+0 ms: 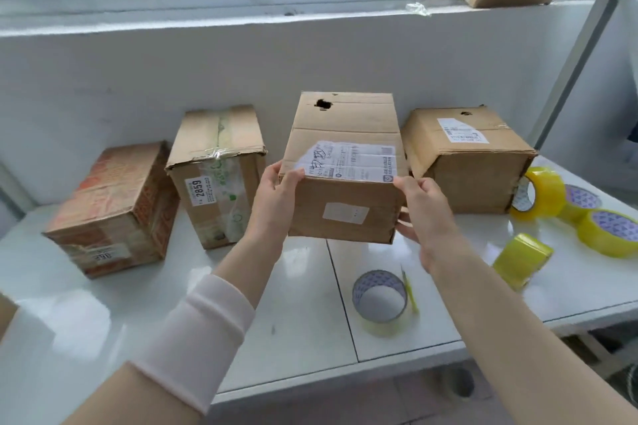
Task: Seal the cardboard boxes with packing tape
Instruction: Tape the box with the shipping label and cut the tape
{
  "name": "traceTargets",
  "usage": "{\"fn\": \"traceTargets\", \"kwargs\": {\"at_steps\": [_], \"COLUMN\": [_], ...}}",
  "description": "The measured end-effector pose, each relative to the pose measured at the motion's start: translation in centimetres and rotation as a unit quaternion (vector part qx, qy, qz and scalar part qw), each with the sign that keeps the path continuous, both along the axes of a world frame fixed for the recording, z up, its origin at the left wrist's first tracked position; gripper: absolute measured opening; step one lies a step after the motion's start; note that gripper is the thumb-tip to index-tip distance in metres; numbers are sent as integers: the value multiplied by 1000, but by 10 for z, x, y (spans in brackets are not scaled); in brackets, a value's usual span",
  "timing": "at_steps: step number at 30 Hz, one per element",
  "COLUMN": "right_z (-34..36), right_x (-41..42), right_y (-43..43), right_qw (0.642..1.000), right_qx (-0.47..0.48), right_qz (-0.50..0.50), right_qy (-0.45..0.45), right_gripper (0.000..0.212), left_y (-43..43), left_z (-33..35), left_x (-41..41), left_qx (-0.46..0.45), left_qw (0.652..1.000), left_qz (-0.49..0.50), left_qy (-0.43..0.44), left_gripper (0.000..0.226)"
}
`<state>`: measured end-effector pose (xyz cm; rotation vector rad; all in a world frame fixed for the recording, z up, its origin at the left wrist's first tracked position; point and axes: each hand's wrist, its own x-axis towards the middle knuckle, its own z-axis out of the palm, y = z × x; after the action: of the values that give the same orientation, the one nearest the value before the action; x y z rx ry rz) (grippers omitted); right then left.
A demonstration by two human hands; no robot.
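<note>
Both hands are on the middle cardboard box (345,203) at the centre of the frame. The left hand (276,197) grips its near left corner, fingers curled over the top edge, and the right hand (424,214) clasps the near right corner, fingertips at the edge of the shipping label (352,162). I can't tell whether its bottom touches the white table (103,321). To the left stand a red-printed box (114,210) and a taped box marked 2859 (214,176), and to the right a labelled box (469,162). A nearly spent tape roll (379,297) lies at lower centre, with yellow tape rolls (538,193) clustered at the right edge.
</note>
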<state>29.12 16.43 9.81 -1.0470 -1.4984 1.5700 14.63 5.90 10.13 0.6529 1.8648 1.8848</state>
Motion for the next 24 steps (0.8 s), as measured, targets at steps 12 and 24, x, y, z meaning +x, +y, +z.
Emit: {"fn": "traceTargets", "kwargs": {"at_steps": [12, 24], "right_z": [-33, -71], "right_x": [66, 43], "right_y": [-148, -179], "right_qw": [990, 981], "right_qx": [-56, -101], "right_qz": [123, 151], "right_qy": [-37, -64], "right_gripper": [26, 38], "left_y": [-174, -204], "left_z": [-51, -83], "left_x": [76, 50], "left_qx": [-47, -114], "left_qw": [997, 988], "left_qz": [51, 62], "left_qy": [-39, -80], "left_gripper": [24, 24]}}
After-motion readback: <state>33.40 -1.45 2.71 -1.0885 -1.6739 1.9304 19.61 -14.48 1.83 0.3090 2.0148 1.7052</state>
